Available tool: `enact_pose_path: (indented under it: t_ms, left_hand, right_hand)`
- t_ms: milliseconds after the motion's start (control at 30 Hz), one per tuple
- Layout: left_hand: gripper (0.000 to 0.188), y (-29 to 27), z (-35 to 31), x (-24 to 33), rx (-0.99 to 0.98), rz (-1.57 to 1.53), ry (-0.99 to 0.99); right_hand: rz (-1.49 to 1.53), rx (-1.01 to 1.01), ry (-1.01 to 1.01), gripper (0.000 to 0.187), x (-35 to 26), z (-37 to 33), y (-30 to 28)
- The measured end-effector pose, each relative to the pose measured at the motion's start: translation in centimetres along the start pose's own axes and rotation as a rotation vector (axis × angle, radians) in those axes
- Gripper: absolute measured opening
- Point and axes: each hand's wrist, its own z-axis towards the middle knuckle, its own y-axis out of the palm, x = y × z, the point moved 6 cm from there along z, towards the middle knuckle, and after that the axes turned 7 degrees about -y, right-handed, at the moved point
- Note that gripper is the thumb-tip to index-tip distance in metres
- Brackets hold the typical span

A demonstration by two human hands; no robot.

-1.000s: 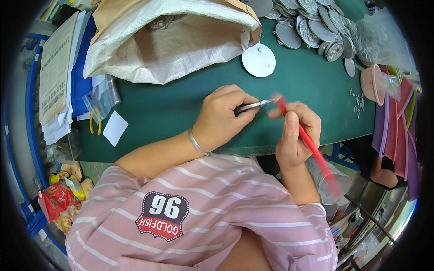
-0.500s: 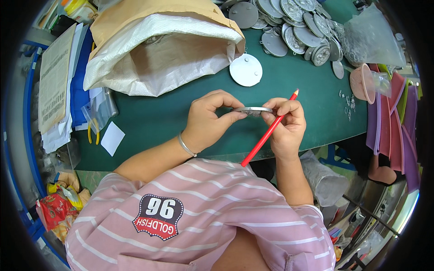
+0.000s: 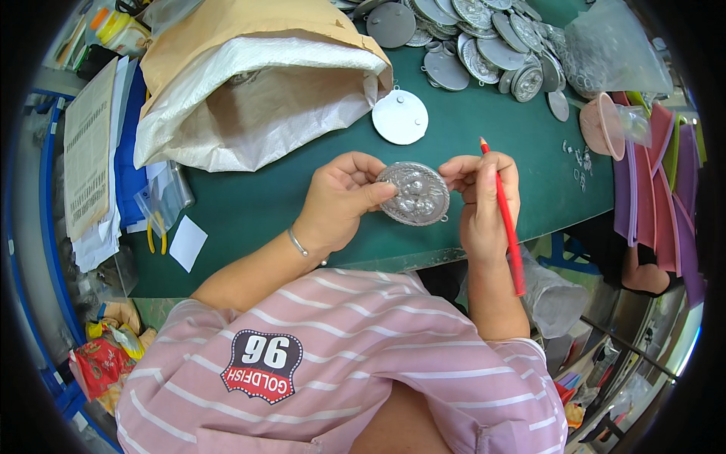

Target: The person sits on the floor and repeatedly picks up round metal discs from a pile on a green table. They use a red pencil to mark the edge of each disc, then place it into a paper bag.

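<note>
A round silver-grey metal medallion [image 3: 414, 195] with a raised relief and a small loop on its rim is held over the green tabletop. My left hand [image 3: 339, 198] pinches its left edge, thumb on the relief face. Between the fingers of my right hand [image 3: 490, 198] is a red pencil [image 3: 504, 219], its tip pointing away from me. Those right fingertips are close to the medallion's upper right rim; whether they touch it I cannot tell. Just beyond lies a pale disc [image 3: 400, 117] with its plain side up, beside the mouth of a white-lined sack [image 3: 249, 144].
Many grey medallions [image 3: 495, 51] are heaped at the far right, near a clear plastic bag [image 3: 616, 49]. A pink cup [image 3: 603, 127] and small metal rings [image 3: 581, 165] sit at the right. Yellow-handled pliers [image 3: 157, 233], a white paper slip [image 3: 187, 244] and stacked papers [image 3: 89, 159] occupy the left.
The medallion has turned from edge-on to show its relief face. In my right hand the pencil has swung, its rear end now over the right forearm.
</note>
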Motion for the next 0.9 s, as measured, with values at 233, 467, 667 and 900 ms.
enact_pose_path:
  t_ms: [233,467,667,900]
  left_hand:
    - [0.028,0.2,-0.4,0.8,0.004,0.205,0.183]
    - [0.030,0.6,0.3,-0.6,-0.050,0.215,-0.064]
    - [0.014,0.7,-0.7,2.0,0.051,0.364,0.327]
    - [0.016,1.1,-1.8,3.1,0.135,0.721,0.564]
  right_hand:
    - [-0.210,-0.253,-0.075,0.031,-0.4,0.1,1.8]
    - [0.076,0.017,0.052,0.028,2.1,-0.3,0.0]
    - [0.223,-0.049,0.082,0.029,2.9,-0.4,-0.7]
    - [-0.094,-0.022,0.444,0.014,3.1,-0.4,-0.7]
